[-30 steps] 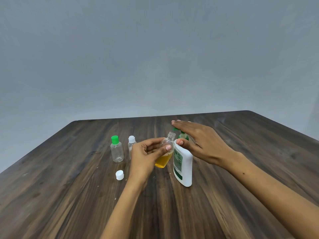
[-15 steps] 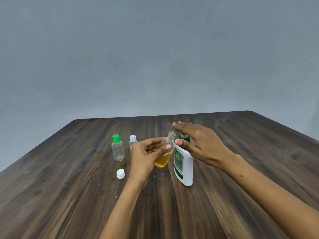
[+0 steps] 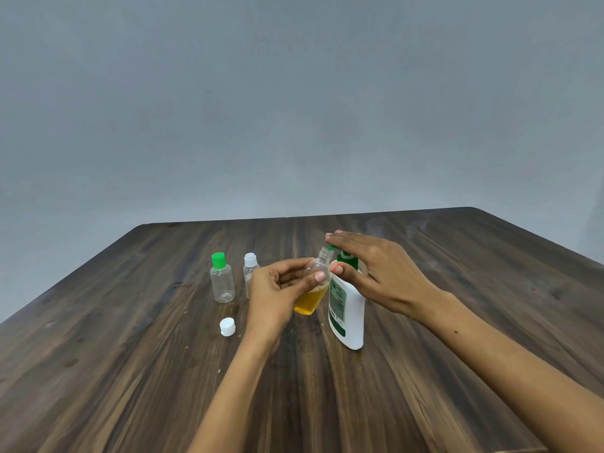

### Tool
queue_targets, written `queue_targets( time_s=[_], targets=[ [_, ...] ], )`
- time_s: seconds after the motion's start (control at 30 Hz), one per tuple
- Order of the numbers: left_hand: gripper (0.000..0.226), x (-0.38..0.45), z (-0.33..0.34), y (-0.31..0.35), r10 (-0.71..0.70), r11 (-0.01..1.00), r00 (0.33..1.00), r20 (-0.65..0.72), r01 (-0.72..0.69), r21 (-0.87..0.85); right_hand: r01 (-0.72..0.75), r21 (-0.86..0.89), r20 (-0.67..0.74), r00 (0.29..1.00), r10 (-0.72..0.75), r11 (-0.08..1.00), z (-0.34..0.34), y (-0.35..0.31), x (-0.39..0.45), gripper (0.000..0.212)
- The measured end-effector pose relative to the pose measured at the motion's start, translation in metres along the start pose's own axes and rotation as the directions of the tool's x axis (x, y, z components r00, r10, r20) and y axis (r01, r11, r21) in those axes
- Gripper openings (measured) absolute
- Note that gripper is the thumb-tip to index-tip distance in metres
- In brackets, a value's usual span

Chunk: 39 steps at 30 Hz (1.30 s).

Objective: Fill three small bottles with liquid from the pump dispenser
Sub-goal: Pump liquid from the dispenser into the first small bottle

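hands at the pump, one bottle partly filled

right hand (image 3: pixel 379 273) lies flat over the green pump head (image 3: pixel 347 258) of the pump dispenser (image 3: pixel 348 308), fingers straight and together, reaching leftward past the spout, thumb tucked down against the dispenser's shoulder. nothing is gripped; the fingers simply rest on the pump top.

wooden table (image 3: pixel 130 371), dark and streaked, fills the lower half of the view, with a plain grey wall (image 3: pixel 294 109) behind it. both bare forearms come in from the bottom edge.

the pump dispenser is white with a green label, standing upright near the middle of the table, just right of the left hand.

left hand (image 3: pixel 277 292) is curled round the open bottle (image 3: pixel 313 289), thumb on the near side and fingers wrapped behind, holding it tilted so its uncapped neck sits just under the green spout. the bottle is lifted beside the dispenser, and yellow liquid fills roughly its lower half.

green-capped bottle (image 3: pixel 222 282) stands upright to the left, clear and apparently without liquid. white-capped bottle (image 3: pixel 250 273) stands just beside it on the right, partly hidden behind the left hand, its contents hard to judge.

loose white cap (image 3: pixel 227 326) lies on the table nearer the camera, apart from both standing bottles and just left of the left wrist.
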<state>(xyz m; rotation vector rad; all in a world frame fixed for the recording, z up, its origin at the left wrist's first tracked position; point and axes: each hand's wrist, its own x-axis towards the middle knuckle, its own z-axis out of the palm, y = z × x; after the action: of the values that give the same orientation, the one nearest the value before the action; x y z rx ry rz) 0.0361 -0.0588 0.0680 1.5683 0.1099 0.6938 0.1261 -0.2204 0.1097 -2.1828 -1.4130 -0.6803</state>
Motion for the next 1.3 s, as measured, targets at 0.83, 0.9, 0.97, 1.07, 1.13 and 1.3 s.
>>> queue_targets(
  time_s=[0.83,0.9,0.97,1.07,1.13,1.3],
  targets=[
    [0.040,-0.001,-0.001,-0.001,-0.016,1.000,1.000,-0.004,0.016,-0.014,-0.021,0.018,-0.007,1.000,0.021,1.000,-0.003,-0.001,0.003,0.091],
    [0.044,-0.001,0.000,0.000,-0.014,1.000,1.000,-0.008,0.014,-0.022,-0.012,0.000,0.005,1.000,0.012,1.000,-0.007,-0.002,0.006,0.094],
    [0.047,-0.001,0.000,0.001,-0.012,1.000,1.000,-0.010,0.012,-0.021,-0.010,-0.015,0.013,1.000,0.010,1.000,-0.007,-0.002,0.007,0.095],
    [0.044,0.000,0.000,0.001,-0.009,1.000,1.000,-0.008,0.009,-0.019,-0.020,-0.004,-0.012,1.000,0.020,1.000,-0.001,-0.001,0.002,0.090],
    [0.039,0.000,0.000,0.001,-0.007,1.000,1.000,-0.007,0.007,-0.021,-0.029,0.008,-0.016,0.999,0.030,1.000,0.001,0.000,-0.001,0.088],
    [0.046,-0.001,0.000,0.002,-0.006,1.000,1.000,-0.012,0.005,-0.011,-0.012,-0.002,-0.011,1.000,0.012,1.000,-0.006,-0.002,0.005,0.092]
  ],
)
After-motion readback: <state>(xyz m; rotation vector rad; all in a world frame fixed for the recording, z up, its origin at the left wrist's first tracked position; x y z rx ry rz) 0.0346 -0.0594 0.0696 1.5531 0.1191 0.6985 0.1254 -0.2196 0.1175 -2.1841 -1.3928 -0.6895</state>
